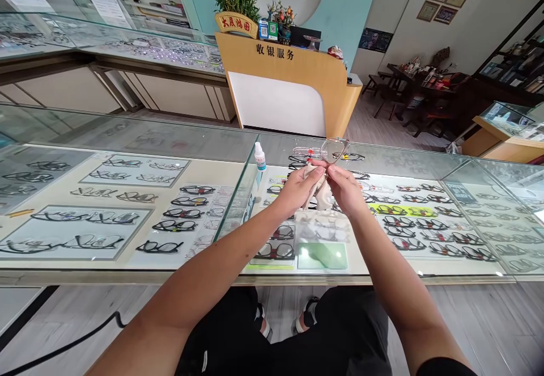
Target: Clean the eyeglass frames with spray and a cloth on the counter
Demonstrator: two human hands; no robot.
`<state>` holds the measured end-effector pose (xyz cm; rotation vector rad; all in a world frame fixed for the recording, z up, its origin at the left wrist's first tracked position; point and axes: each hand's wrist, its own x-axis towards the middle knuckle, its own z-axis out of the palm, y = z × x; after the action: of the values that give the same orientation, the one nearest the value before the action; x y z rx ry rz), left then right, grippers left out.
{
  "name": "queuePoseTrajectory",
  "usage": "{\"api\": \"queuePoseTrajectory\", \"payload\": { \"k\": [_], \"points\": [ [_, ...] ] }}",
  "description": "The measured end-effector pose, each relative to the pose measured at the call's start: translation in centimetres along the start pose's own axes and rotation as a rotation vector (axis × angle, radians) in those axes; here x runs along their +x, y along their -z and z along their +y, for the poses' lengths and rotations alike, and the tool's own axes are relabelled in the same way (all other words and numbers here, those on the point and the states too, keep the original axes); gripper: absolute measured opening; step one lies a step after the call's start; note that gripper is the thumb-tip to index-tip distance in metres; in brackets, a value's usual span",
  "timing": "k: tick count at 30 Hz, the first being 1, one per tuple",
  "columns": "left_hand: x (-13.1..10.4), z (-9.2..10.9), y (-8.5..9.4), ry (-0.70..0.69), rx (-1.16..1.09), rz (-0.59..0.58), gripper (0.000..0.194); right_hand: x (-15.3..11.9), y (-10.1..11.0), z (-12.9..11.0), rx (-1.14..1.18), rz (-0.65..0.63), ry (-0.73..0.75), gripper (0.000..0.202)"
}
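Note:
Above the glass counter, both my hands meet around a thin-framed pair of eyeglasses (341, 148) and a pale cloth (323, 197). My left hand (300, 186) is closed on the cloth, which bunches between the fingers and hangs below them. With its fingers pinched, my right hand (345, 188) grips the eyeglasses; the frame sticks up beyond the fingertips. Part of the eyeglasses is hidden by the cloth and fingers. A small white spray bottle (259, 157) with a blue base stands on the glass, left of my hands.
Many eyeglasses (275, 249) lie in rows inside the glass display counter (340, 279) under my arms. Across the aisle stands a wooden cashier desk (293, 53) with a plant on it. More display cases (161, 95) line the left, and dark wooden furniture (429, 89) is at the right.

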<state>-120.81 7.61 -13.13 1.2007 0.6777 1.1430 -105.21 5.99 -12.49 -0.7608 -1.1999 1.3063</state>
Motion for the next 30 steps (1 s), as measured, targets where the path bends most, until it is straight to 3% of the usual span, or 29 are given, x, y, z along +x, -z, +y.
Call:
{"api": "queuePoseTrajectory", "payload": {
  "k": [5, 11, 15, 30],
  "points": [
    [-0.1, -0.3, 0.3, 0.039, 0.016, -0.018, 0.074, -0.1, -0.1, -0.2, 0.047, 0.044, -0.055, 0.044],
    [-0.3, -0.3, 0.4, 0.093, -0.099, -0.162, 0.075, 0.0, 0.1, -0.4, 0.109, 0.087, -0.069, 0.043],
    [-0.3, -0.1, 0.5, 0.065, -0.059, -0.191, 0.072, 0.2, 0.3, -0.2, 0.111, 0.104, -0.08, 0.046],
    [-0.7, -0.1, -0.6, -0.02, 0.007, 0.013, 0.065, -0.4, -0.7, -0.4, 0.029, 0.041, -0.046, 0.045]
  ]
}}
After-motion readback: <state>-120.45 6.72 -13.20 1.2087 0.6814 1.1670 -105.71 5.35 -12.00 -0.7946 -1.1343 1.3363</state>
